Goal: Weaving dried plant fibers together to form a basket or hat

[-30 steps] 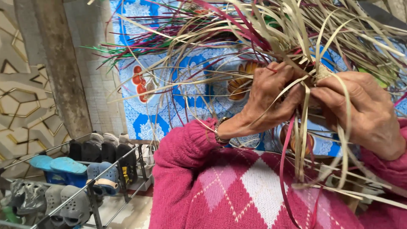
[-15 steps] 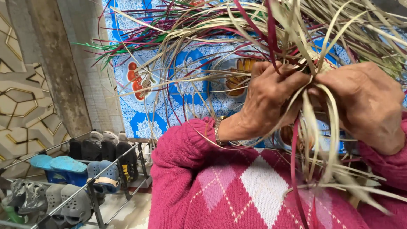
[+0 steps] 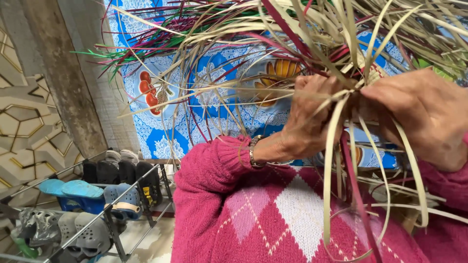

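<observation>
Left hand [image 3: 312, 119] & right hand [image 3: 424, 114] side by side, both buried in bundle of straw strips [image 3: 312, 53]. Left fingers curled tight round strips where these cross; right fingers pressed together, pinching same knot. Tan, red, green strands fanning up & left from hands, some hanging over pink sweater [image 3: 273, 214]. Behind bundle: blue patterned cloth [image 3: 165, 102]. Lower left of sweater: shoe rack [image 3: 87, 204].

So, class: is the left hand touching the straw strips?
Touching. The head view shows the left hand closed around the straw strips, with strips running out between its fingers.
</observation>
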